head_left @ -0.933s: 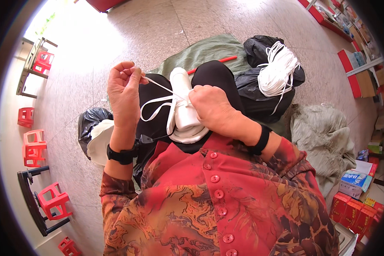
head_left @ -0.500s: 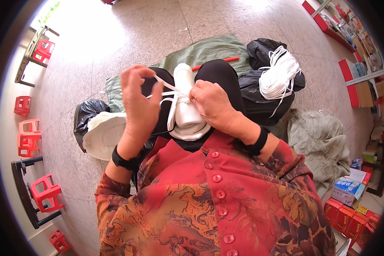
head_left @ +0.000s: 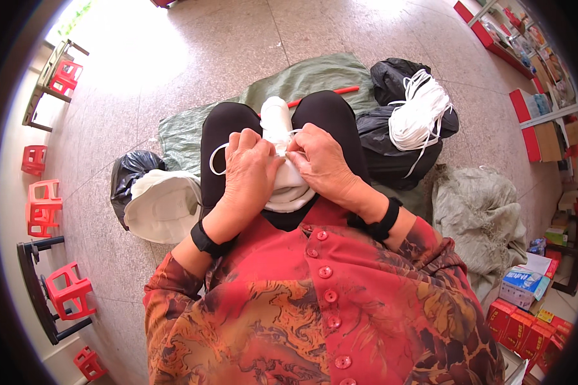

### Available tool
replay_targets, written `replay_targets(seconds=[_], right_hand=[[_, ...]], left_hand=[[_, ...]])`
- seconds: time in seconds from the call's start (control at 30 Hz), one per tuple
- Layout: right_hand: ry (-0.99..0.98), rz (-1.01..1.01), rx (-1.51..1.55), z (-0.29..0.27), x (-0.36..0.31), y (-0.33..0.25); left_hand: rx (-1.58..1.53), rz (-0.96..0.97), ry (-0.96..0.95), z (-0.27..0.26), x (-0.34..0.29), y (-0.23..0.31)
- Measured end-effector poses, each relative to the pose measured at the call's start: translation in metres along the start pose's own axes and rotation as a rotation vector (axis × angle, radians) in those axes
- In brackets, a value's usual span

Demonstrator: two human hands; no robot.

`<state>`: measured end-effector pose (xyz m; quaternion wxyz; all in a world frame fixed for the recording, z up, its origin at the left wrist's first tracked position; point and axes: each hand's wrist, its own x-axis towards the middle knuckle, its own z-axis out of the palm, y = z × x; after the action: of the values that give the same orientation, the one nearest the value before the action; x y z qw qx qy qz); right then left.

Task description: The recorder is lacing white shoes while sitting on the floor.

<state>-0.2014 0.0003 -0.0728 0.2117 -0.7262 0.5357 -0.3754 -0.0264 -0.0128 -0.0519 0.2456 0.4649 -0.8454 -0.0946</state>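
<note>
Grip, left hand: thumb and fingertips drawn together on white lace, a loop of which I see standing out beyond the knuckles. Grip, right hand: fingers curled in, thumb and forefinger closed on lace too, a short length showing at the knuckles; the exact pinch points are partly covered from my view. Item one, white shoe: set between the knees of black trousers, toe pointing away, opening toward the red patterned shirt, both hands meeting over its upper. Wrists: one black band each. Left of the legs: a white rounded article against a black plastic bag. Right of the legs: a bundle of white laces on black plastic; nearer, a crumpled grey woven sack. Beyond the knees, on the speckled floor: a green sheet with a red rod across it. At far left I count red plastic stools; at lower right, red boxes beside a blue-and-white one.
</note>
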Motion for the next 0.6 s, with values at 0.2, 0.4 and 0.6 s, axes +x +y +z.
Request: replay_targets(seconds=[0.2, 0.4, 0.6], right_hand=[[0.029, -0.04, -0.017, -0.005, 0.003, -0.003], [-0.012, -0.068, 0.055, 0.003, 0.01, 0.002], [0.294, 0.46, 1.284, -0.103, -0.01, -0.009]], left_hand=[[-0.138, -0.045, 0.046, 0.004, 0.0, -0.006], [-0.679, -0.199, 0.222, -0.015, 0.003, -0.005], [-1.576, -0.721, 0.185, -0.082, -0.026, -0.057]])
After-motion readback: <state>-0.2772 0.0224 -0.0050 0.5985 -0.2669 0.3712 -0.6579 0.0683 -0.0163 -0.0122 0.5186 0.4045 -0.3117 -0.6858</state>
